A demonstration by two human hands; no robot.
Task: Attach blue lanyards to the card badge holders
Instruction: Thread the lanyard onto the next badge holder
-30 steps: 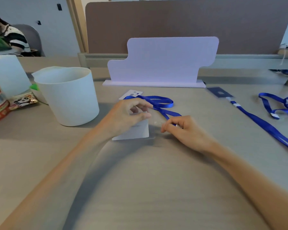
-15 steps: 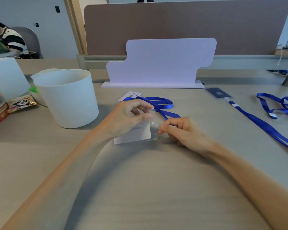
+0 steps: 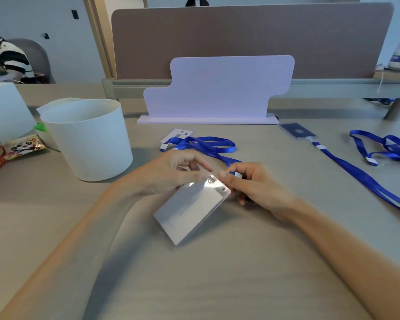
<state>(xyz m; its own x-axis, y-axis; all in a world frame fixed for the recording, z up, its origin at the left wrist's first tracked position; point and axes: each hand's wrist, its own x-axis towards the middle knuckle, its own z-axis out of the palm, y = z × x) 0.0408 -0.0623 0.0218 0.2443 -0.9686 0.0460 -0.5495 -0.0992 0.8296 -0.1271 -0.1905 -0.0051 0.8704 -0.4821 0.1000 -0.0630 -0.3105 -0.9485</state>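
Observation:
A clear badge holder [image 3: 189, 211] with a white card inside is lifted and tilted above the table centre. My left hand [image 3: 171, 172] pinches its upper edge. My right hand [image 3: 252, 183] pinches the clip end of a blue lanyard [image 3: 210, 146] right at the holder's top corner with the holes. The lanyard loops back across the table behind my hands. A second white badge holder [image 3: 178, 134] lies under that loop.
A white bucket [image 3: 88, 139] stands at the left, with snack packs [image 3: 23, 146] beyond it. A white stepped stand [image 3: 217, 88] is at the back. A dark badge [image 3: 297, 131] with its blue lanyard [image 3: 365, 181] and another loose lanyard [image 3: 386, 146] lie at the right.
The badge holder has been raised off the table and tilted toward me. My right hand has brought the lanyard's clip end up to the holder's top edge.

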